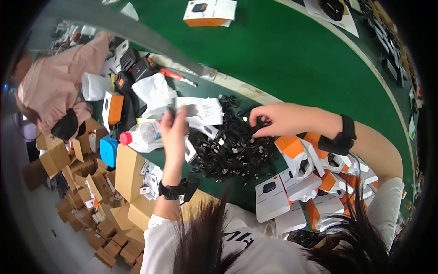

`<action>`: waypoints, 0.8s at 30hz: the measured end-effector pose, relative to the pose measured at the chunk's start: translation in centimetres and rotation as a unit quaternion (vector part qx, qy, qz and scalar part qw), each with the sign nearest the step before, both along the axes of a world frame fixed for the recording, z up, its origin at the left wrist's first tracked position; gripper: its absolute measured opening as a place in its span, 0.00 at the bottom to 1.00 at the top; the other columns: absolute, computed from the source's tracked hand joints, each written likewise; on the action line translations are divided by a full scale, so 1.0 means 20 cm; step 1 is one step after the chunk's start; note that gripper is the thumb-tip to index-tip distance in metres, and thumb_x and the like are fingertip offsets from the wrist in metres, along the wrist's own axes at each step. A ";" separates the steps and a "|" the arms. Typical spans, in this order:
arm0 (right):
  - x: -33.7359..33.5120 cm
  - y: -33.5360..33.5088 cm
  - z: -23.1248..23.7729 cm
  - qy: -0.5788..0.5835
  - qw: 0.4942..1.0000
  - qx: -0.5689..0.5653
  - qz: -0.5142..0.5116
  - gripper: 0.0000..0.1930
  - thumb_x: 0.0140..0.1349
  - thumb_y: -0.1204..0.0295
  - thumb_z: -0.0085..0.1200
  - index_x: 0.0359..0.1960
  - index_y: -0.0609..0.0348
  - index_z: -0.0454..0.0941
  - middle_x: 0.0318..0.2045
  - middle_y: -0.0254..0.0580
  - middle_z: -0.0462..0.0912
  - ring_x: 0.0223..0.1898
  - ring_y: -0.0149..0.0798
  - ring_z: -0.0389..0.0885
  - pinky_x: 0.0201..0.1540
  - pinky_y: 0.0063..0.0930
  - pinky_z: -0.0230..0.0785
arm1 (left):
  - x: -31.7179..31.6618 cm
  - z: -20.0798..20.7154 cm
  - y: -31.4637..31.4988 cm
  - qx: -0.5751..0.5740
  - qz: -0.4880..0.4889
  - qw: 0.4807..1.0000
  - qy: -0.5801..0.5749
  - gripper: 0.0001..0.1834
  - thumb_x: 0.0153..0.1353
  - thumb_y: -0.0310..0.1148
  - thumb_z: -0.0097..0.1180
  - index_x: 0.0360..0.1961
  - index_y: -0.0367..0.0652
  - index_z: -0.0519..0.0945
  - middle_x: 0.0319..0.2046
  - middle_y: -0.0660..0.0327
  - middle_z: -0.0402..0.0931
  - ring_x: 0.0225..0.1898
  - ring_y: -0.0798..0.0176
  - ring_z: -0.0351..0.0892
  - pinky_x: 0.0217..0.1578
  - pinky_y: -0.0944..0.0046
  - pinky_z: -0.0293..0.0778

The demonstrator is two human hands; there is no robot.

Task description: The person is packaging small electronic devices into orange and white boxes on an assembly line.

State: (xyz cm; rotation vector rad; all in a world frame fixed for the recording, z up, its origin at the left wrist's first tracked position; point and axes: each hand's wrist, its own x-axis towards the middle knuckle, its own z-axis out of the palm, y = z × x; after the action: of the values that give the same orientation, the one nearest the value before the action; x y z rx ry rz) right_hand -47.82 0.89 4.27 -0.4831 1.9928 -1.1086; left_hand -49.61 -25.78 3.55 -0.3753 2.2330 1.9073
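A heap of black cables (232, 148) with small metal plugs lies on the bench in front of me. My right hand (279, 118) is at the heap's upper right edge, its fingers closed around a black cable (261, 123). My left hand (173, 132) is raised over the heap's left side with thumb and fingers pinched together. A small dark thing shows at its fingertips, too blurred to name. Just beyond those fingertips, a white printed sheet (207, 111) lies at the heap's far edge. Small white boxes (190, 150) sit at the heap's left edge.
Opened white-and-orange boxes (296, 182) are piled at my right. A clear bottle with a red cap (147, 133), a blue container (108, 150) and cardboard cartons (127, 173) stand left. A green belt (273, 55) runs beyond, carrying one box (210, 13). Another person in pink (64, 82) is far left.
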 end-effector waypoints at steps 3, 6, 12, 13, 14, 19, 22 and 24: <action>-0.03 0.05 0.01 0.000 1.000 0.008 -0.030 0.09 0.55 0.71 0.54 0.35 0.59 0.71 0.19 0.27 0.62 0.23 0.23 0.61 0.27 0.19 0.57 | 0.07 0.01 -0.20 -0.004 0.061 0.998 -0.022 0.08 0.59 0.34 0.52 0.25 0.47 0.69 0.14 0.77 0.55 0.15 0.81 0.50 0.16 0.76 0.45; -0.07 0.12 -0.02 0.025 0.997 0.013 -0.069 0.09 0.55 0.73 0.52 0.37 0.59 0.72 0.20 0.26 0.62 0.21 0.22 0.60 0.25 0.18 0.57 | 0.19 -0.02 -0.27 0.006 0.078 0.993 -0.083 0.12 0.60 0.35 0.52 0.22 0.50 0.65 0.13 0.77 0.52 0.14 0.82 0.49 0.14 0.76 0.41; -0.17 0.14 -0.04 -0.080 0.987 0.042 -0.137 0.12 0.54 0.66 0.54 0.37 0.59 0.72 0.23 0.27 0.62 0.16 0.23 0.63 0.18 0.18 0.59 | 0.27 -0.13 -0.38 0.069 0.175 0.974 -0.127 0.12 0.59 0.36 0.53 0.23 0.49 0.65 0.14 0.75 0.56 0.14 0.80 0.50 0.14 0.76 0.44; -0.18 0.13 -0.06 -0.079 0.987 0.041 -0.133 0.12 0.54 0.66 0.54 0.37 0.59 0.72 0.23 0.27 0.62 0.16 0.23 0.63 0.18 0.18 0.59 | 0.28 -0.14 -0.39 0.066 0.173 0.972 -0.144 0.13 0.60 0.37 0.52 0.22 0.50 0.64 0.15 0.74 0.56 0.14 0.80 0.50 0.14 0.76 0.43; -0.19 0.10 -0.06 -0.086 0.988 0.049 -0.115 0.13 0.54 0.65 0.55 0.37 0.59 0.72 0.23 0.27 0.62 0.16 0.23 0.63 0.17 0.18 0.59 | 0.29 -0.15 -0.40 0.074 0.169 0.974 -0.135 0.14 0.60 0.38 0.53 0.21 0.50 0.64 0.14 0.74 0.56 0.13 0.80 0.50 0.13 0.76 0.44; -0.16 -0.26 -0.13 -0.057 0.997 0.020 -0.046 0.21 0.52 0.57 0.59 0.41 0.58 0.73 0.23 0.28 0.65 0.21 0.22 0.64 0.21 0.16 0.64 | 0.43 -0.38 -0.56 -0.088 0.123 0.985 -0.085 0.16 0.58 0.39 0.54 0.22 0.36 0.76 0.15 0.70 0.66 0.19 0.78 0.57 0.20 0.74 0.54; -0.09 -0.44 -0.39 0.123 0.992 0.009 -0.037 0.27 0.50 0.53 0.59 0.44 0.62 0.73 0.28 0.47 0.78 0.28 0.39 0.76 0.31 0.33 0.67 | 0.45 -0.53 -0.59 -0.159 0.080 0.975 -0.137 0.22 0.57 0.42 0.54 0.33 0.26 0.75 0.22 0.59 0.71 0.29 0.67 0.69 0.34 0.66 0.65; -0.10 -0.56 -0.25 0.040 0.995 0.078 -0.037 0.23 0.50 0.56 0.59 0.40 0.62 0.76 0.23 0.50 0.78 0.28 0.45 0.77 0.33 0.35 0.68 | 0.48 -0.64 -0.63 -0.203 0.086 0.967 -0.131 0.24 0.57 0.44 0.52 0.34 0.27 0.75 0.26 0.54 0.73 0.32 0.61 0.71 0.36 0.63 0.66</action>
State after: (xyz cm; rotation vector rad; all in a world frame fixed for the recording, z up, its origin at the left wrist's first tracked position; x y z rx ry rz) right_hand -49.82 -10.32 -0.74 -0.3797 2.1623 -0.9817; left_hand -39.95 -38.44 -9.26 -0.8509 2.4570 1.3542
